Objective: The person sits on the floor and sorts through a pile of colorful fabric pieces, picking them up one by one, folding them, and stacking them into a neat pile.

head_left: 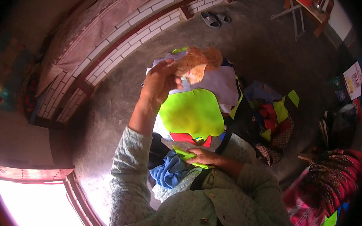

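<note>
On the concrete floor (106, 113), toward its left edge, runs a low brick step (114, 46) with white-painted faces. Right of it, the left hand (160, 81) is raised above the floor, its fingers (170, 64) pinched together on one end of an orange cloth scrap (198, 61), which hangs in the air over a heap of fabric pieces. Just below the scrap in the picture lie a pale lilac piece (218, 83) and a bright lime-green piece (191, 112), the green one overlapping a red piece (182, 137). Lower, near the person's chest, a blue cloth (168, 171) lies bunched, and just right of it the right hand (204, 157) rests with fingers closed on a small lime-green strip (185, 155). Further right, more red and green scraps (272, 115) lie mixed on the floor. A pair of sandals (214, 18) sits well apart near the floor's far edge, and a red patterned cloth (330, 178) lies at the right.
</note>
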Tool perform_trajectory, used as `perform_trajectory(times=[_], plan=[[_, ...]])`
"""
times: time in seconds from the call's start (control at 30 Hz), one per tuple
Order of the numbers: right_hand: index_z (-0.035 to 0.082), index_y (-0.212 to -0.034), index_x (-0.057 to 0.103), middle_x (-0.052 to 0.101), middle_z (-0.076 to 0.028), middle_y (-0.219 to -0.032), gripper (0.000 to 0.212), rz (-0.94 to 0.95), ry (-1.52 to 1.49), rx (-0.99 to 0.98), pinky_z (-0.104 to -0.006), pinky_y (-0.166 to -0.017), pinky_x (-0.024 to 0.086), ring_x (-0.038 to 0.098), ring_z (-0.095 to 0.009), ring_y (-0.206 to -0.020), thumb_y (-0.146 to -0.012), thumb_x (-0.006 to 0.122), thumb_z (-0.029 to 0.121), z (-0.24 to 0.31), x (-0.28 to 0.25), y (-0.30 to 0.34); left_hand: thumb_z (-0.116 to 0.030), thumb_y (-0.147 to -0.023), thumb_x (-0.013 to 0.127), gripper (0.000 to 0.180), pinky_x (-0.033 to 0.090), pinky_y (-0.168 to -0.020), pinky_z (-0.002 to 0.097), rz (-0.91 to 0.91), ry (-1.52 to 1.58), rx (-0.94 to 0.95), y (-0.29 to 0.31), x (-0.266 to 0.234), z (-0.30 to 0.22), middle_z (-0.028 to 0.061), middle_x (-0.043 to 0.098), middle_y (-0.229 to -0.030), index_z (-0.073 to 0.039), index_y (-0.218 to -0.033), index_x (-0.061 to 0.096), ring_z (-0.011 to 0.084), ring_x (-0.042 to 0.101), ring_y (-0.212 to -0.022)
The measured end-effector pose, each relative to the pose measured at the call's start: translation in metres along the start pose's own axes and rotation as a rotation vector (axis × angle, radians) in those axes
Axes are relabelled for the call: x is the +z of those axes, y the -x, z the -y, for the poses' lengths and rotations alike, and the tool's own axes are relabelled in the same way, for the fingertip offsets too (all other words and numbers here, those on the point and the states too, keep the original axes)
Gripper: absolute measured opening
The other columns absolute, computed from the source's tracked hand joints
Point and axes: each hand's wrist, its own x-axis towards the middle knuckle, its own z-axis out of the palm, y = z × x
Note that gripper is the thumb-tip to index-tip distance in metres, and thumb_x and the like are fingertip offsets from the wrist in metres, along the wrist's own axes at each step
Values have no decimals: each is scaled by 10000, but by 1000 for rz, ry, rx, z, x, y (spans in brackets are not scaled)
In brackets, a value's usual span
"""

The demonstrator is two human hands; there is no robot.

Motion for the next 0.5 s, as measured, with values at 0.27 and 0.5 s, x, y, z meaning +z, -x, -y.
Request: perform_trajectory(times=[0.27,0.5], plan=[[9,-1183,523,628,-59,-947,389,15,10,4,-262,-755,461,591,-121,-865,-852,641,176,-4,-1,-2,-32,-836,567,392,508,-551,326,-157,-139,-3,29,-36,37,142,605,-854,48,-1199,439,207,598,-604],[17,-1237,500,632,-58,-1018,432,54,-10,73,-270,-842,443,587,-116,-947,-856,643,163,1,-2,-3,22,-759,604,379,496,-594,302,-157,-1056,605,32,-50,54,84,623,-731,-33,-1119,496,192,618,-629]])
